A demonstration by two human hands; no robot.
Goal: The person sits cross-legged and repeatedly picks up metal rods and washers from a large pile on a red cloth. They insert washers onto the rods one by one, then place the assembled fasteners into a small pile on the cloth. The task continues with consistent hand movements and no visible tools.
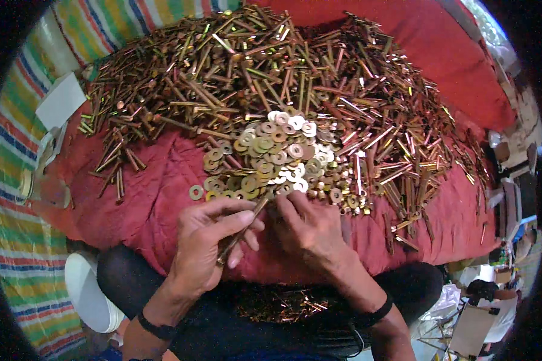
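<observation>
The left hand [206,240] is closed around a long bolt [261,207], which is pinched between thumb and fingers on the near side of the washer pile [277,157]. The right hand [313,231] is bent at the fingers, with its fingertips brought to the pile's near edge; whether a washer is gripped there cannot be made out.

The bolt's long axis is slanted, its lower end pointed back toward the left wrist and its upper end directed away and rightward, at the near edge of the washer pile. That upper end is placed just beside the right fingertips; whether they are touching is unclear. The right hand is thus nearer the bolt's far end, while the shank is held by the left.

Small nuts [350,194] are scattered right of the washer pile, and a large bolt heap [241,72] is spread behind it on red cloth [162,210].
</observation>
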